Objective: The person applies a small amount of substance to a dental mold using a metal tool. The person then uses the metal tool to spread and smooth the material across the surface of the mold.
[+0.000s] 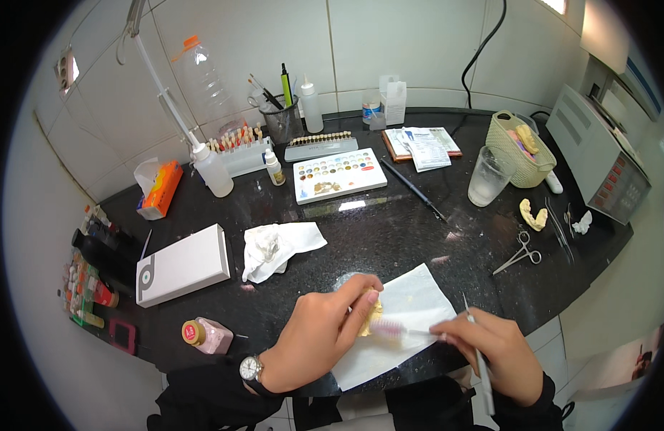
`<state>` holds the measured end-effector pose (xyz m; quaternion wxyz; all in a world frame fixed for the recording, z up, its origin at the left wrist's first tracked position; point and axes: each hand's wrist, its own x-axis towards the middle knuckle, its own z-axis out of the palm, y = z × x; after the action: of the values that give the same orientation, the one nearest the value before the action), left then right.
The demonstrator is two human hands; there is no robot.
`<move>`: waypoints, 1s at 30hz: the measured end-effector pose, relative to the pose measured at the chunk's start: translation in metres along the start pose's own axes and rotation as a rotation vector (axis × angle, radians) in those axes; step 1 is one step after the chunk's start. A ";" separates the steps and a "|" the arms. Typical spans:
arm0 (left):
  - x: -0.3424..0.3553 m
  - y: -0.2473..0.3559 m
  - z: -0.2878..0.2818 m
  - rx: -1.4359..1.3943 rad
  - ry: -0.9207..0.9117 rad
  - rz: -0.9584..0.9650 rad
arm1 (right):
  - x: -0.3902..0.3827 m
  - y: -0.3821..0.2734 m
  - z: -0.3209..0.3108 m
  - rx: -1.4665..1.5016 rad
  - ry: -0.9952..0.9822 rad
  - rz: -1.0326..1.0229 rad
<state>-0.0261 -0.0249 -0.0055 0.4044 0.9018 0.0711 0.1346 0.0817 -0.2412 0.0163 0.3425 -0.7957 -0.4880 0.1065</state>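
Note:
My left hand [321, 327] is closed around a small yellow dental cast [373, 320], most of it hidden by the fingers. In my right hand [501, 348] is a brush with pink and white bristles [388, 328], blurred, its head against or very close to the cast. A slim pointed metal dental instrument [482, 366] is also tucked in the right hand, tip pointing away from me. Beneath both hands lies a white paper sheet [418, 294] at the near edge of the black counter.
A crumpled tissue [271, 248], white box [185, 266] and pink powder bottle [207, 335] stand left. Behind are a palette [339, 174] and long brush [412, 188]. To the right are a glass [488, 178], arch-shaped cast [533, 215], clamp scissors [519, 253] and basket [522, 147].

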 end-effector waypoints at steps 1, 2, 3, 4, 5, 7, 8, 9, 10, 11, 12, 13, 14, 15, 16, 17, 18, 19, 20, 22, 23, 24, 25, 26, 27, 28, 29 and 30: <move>-0.001 0.001 0.001 0.029 0.017 0.039 | 0.000 -0.001 0.001 -0.063 -0.018 0.031; -0.002 0.003 0.000 0.041 0.016 0.053 | -0.002 -0.002 -0.002 -0.093 0.029 0.039; -0.002 0.005 -0.001 0.054 0.017 0.066 | -0.007 -0.001 -0.006 -0.123 0.075 0.046; -0.002 0.006 -0.001 0.065 0.016 0.075 | -0.010 -0.001 -0.010 -0.152 0.117 0.055; -0.003 0.007 0.000 0.064 0.013 0.072 | -0.011 -0.010 -0.012 -0.043 0.143 0.079; -0.005 0.011 -0.001 0.068 0.002 0.070 | -0.011 -0.016 -0.002 -0.029 0.060 0.010; -0.006 0.012 0.000 0.064 0.000 0.072 | -0.013 -0.016 0.001 -0.020 0.023 -0.023; -0.007 0.012 0.002 0.059 -0.003 0.074 | -0.013 -0.013 0.001 -0.098 0.035 -0.014; -0.007 0.011 0.003 0.053 -0.004 0.077 | -0.014 -0.013 -0.002 -0.108 0.055 0.011; -0.006 0.010 0.004 0.032 0.004 0.067 | -0.016 -0.012 -0.006 -0.119 0.074 0.038; -0.004 0.009 0.005 0.009 0.011 0.057 | -0.019 -0.012 -0.009 -0.132 0.094 0.067; -0.003 0.011 0.004 0.005 0.014 0.047 | -0.022 -0.012 -0.010 -0.058 0.097 0.062; -0.002 0.013 0.004 -0.002 0.035 0.053 | -0.023 -0.010 -0.008 -0.026 0.077 0.023; -0.003 0.016 0.006 -0.010 0.055 0.060 | -0.022 -0.007 -0.005 0.004 0.059 -0.015; -0.003 0.019 0.006 0.006 0.065 0.072 | -0.021 -0.002 0.001 0.052 0.059 -0.059; -0.005 0.019 0.006 0.035 0.113 0.107 | -0.019 0.006 0.001 0.049 0.097 -0.103; -0.007 0.014 0.005 0.034 0.112 0.074 | -0.017 0.006 -0.004 -0.042 0.170 -0.029; -0.006 0.013 0.001 -0.013 0.101 0.027 | -0.014 0.015 -0.008 -0.048 0.304 -0.015; -0.004 0.012 0.002 -0.088 0.081 -0.030 | -0.012 0.023 -0.012 -0.070 0.420 0.026; 0.000 0.017 -0.001 -0.243 0.001 -0.156 | -0.006 0.024 -0.025 -0.043 0.435 0.080; 0.002 0.019 -0.002 -0.328 -0.031 -0.222 | -0.002 0.029 -0.024 -0.098 0.440 0.010; 0.003 0.017 -0.003 -0.452 -0.113 -0.272 | 0.000 0.035 -0.020 -0.117 0.437 -0.009; 0.007 0.016 -0.003 -0.585 -0.186 -0.311 | 0.003 0.040 -0.020 -0.150 0.433 -0.037; 0.010 0.015 -0.002 -0.719 -0.260 -0.348 | 0.007 0.044 -0.019 -0.183 0.427 -0.066; 0.014 0.011 -0.002 -0.778 -0.333 -0.387 | 0.008 0.048 -0.018 -0.243 0.407 -0.028; 0.014 0.007 -0.002 -0.875 -0.363 -0.414 | 0.013 0.051 -0.015 -0.271 0.422 -0.031; 0.014 0.001 -0.002 -0.974 -0.393 -0.439 | 0.018 0.054 -0.011 -0.300 0.436 -0.034; 0.013 -0.002 -0.003 -1.074 -0.423 -0.462 | 0.021 0.056 -0.007 -0.329 0.450 -0.038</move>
<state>-0.0143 -0.0178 -0.0027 0.8256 0.5411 0.1049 -0.1211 0.1357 -0.2425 -0.0113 0.3103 -0.8351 -0.4251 -0.1602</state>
